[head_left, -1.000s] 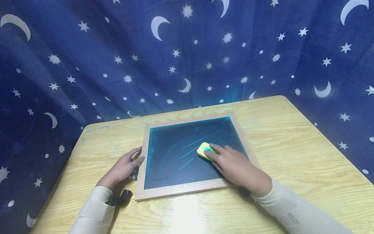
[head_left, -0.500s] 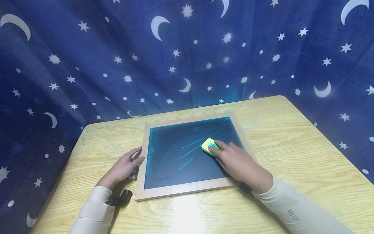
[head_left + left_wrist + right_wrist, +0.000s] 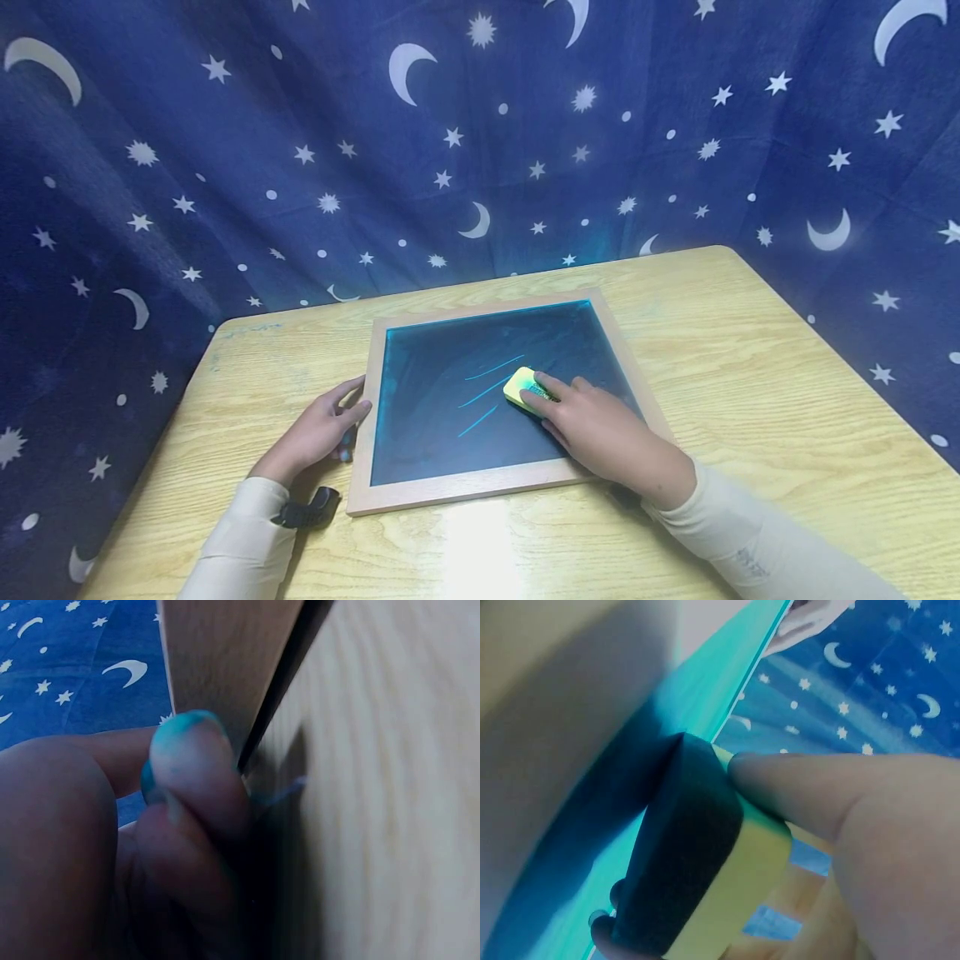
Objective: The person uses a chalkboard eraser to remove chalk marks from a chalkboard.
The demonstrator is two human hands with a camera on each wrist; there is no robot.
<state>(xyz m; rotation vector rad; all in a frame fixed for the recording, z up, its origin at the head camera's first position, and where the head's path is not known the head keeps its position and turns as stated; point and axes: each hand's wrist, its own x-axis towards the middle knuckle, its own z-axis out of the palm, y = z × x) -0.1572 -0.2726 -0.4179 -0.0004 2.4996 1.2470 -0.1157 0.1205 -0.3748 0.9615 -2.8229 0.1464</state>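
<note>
A wood-framed chalkboard [image 3: 427,433] lies on the table with three blue chalk lines [image 3: 480,418] near its middle. My right hand [image 3: 607,429] grips a yellow chalkboard eraser [image 3: 519,382] on the board, just right of the lines. In the right wrist view the eraser's dark felt [image 3: 690,840] faces the blue-tinted board surface, and a finger presses the yellow back. At the board's left side my left hand [image 3: 322,425] holds the wooden frame [image 3: 225,660], thumb at its edge. Its lower fingers [image 3: 199,765] are curled by the tabletop, one tip stained blue-green.
The light wood table [image 3: 750,375] extends around the board, with bluish chalk smudges [image 3: 255,327] at its far left corner. A dark blue curtain [image 3: 300,108] with moons and stars hangs behind it. A black wrist strap [image 3: 303,510] sits on the left sleeve.
My right hand slid the eraser a little up and right, then back down and left toward the lines. The left hand, the board and the three lines look the same.
</note>
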